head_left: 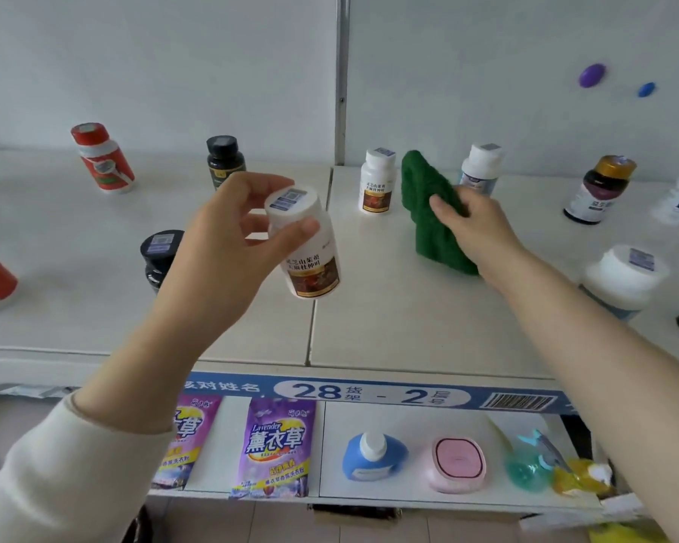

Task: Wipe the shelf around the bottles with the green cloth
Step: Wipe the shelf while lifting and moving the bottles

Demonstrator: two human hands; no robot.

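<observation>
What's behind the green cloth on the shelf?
A white-capped bottle stands behind the green cloth, its lower part hidden by the cloth and the right hand holding it. The shelf under the cloth is covered.

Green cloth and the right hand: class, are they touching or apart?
Touching. The head view shows the right hand gripping the green cloth.

The cloth (428, 190) rests on the shelf (389, 315) in the right hand (475, 225); one bottle (376, 182) stands just left of that grip, a second bottle (481, 166) just behind it.
</observation>
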